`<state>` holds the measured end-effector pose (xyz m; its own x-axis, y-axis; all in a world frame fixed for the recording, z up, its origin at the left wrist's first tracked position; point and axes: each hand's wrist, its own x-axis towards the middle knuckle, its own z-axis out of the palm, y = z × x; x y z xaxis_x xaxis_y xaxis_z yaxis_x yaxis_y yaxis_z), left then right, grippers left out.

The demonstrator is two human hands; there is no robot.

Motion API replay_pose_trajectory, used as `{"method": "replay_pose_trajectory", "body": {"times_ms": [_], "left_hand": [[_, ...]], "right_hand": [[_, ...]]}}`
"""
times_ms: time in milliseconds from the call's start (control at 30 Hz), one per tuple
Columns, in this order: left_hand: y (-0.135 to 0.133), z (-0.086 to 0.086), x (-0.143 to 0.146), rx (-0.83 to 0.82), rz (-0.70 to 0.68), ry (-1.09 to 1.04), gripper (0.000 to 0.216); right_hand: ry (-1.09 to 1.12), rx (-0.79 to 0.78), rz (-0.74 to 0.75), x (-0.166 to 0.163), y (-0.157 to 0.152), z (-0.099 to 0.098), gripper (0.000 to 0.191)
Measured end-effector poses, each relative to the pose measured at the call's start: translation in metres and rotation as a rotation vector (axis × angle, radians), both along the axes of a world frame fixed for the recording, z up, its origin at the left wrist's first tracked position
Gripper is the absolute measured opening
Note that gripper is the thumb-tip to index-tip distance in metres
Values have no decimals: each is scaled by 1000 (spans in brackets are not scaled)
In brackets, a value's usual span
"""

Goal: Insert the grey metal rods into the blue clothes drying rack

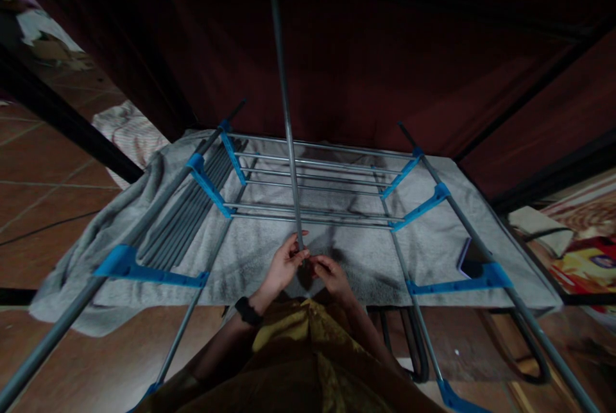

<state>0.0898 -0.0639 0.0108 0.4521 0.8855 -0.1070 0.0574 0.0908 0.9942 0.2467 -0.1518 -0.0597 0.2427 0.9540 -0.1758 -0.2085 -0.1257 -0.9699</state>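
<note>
1. Left hand: thumb and fingers closed around a long grey metal rod close to its lower end. Dark band on that wrist.
2. Right hand: fingers bent, tips brought together just beside the rod's lower end. Whether they pinched the rod or some small part could not be told.
3. The rod rose from between the two hands and ran away from them, leaning slightly to the left, its far end well beyond them.
4. Ahead of the hands, past the fingertips, thin crossbars spanned a rack, the rod passing in front of them in view. The rack's side poles flanked both hands, joined by blue brackets.
5. Left of the left hand, inside the rack's side, a row of grey rods lay side by side.
6. Well to the right of the right hand, a dark flat object with a pale purple edge sat by a blue bracket.
7. Beneath the hands and rack, a grey cloth was spread. Dark red fabric stood beyond it.
</note>
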Motion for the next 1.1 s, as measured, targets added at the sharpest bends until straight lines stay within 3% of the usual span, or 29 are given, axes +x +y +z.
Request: {"method": "replay_pose_trajectory", "body": {"times_ms": [167, 467, 700, 833, 1100], "left_hand": [[8, -4, -8, 90, 55, 84, 54], [35, 1, -41, 248, 102, 221, 44], [55, -15, -71, 367, 160, 410, 49], [62, -15, -85, 464, 79, 572, 49], [57, 2, -93, 610, -46, 929, 57]], "right_hand": [[-16, -15, -111, 14, 2, 12, 57], [-54, 59, -310, 51, 8, 53, 44], [-65, 107, -398, 65, 10, 68, 37], [-38, 106, -439, 66, 10, 70, 37], [35, 99, -517, 64, 10, 71, 37]]}}
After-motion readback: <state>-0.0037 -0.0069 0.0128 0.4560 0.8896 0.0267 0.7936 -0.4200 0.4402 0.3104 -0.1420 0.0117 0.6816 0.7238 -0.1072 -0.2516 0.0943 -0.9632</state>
